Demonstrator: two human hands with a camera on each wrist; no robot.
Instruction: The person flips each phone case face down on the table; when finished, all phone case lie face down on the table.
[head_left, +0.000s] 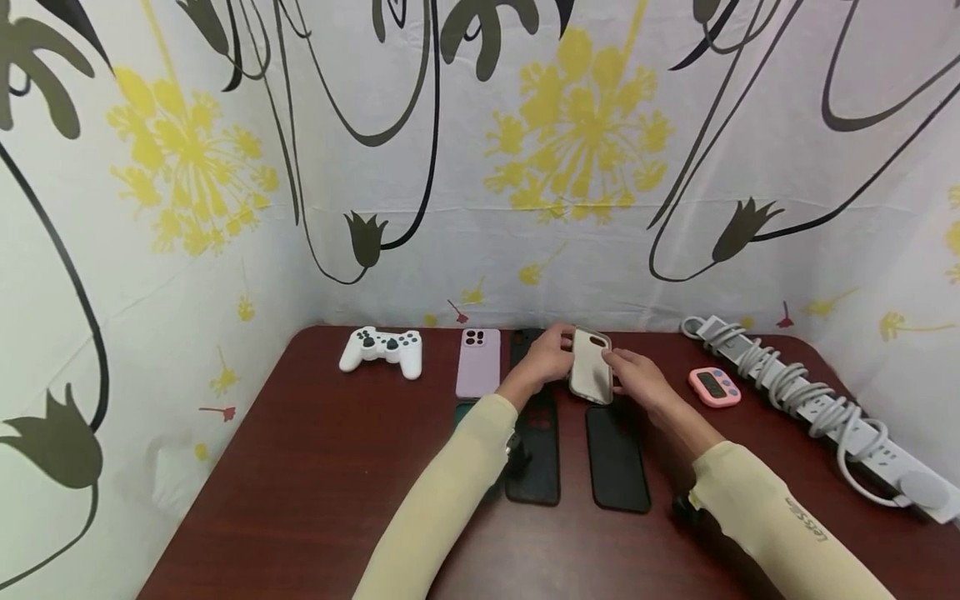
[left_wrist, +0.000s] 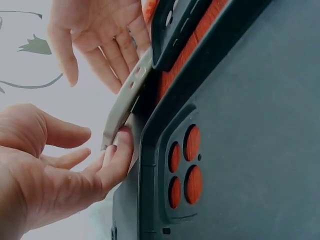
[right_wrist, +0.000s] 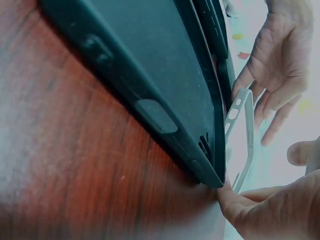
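A beige phone case (head_left: 591, 367) is held tilted up above the dark red table (head_left: 315, 467), between both hands. My left hand (head_left: 550, 354) grips its upper left edge and my right hand (head_left: 636, 377) grips its right edge. In the left wrist view the beige case (left_wrist: 125, 105) shows edge-on, with a left fingertip (left_wrist: 120, 142) at its end and the right hand (left_wrist: 95, 35) behind it. In the right wrist view the beige case (right_wrist: 243, 125) stands between my right hand (right_wrist: 270, 210) and my left hand (right_wrist: 280, 60).
Two black cases (head_left: 534, 454) (head_left: 617, 457) lie flat under my forearms, and another dark case (head_left: 523, 340) lies behind the left hand. A lilac case (head_left: 478, 362), a white game controller (head_left: 381, 350), a pink timer (head_left: 714, 387) and a power strip (head_left: 817, 400) line the back and right.
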